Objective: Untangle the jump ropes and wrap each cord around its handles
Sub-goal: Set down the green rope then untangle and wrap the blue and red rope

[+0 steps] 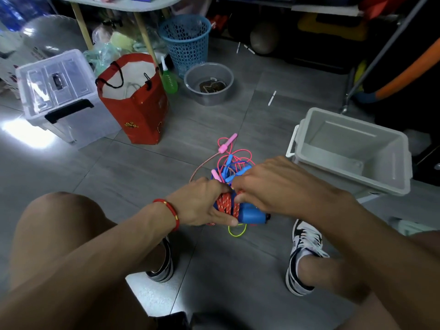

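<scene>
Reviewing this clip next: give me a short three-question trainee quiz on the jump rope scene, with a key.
1. True or false: the red braided cord is already wound around the blue handles.
2. Which container is open and at the person's right? A) clear lidded box B) white bin C) red bag
3. Fill in: the pile of tangled ropes lies on the ____.

Key: 1 true; the left hand and right hand both hold that bundle. 2 B, the white bin. 3 floor.
</scene>
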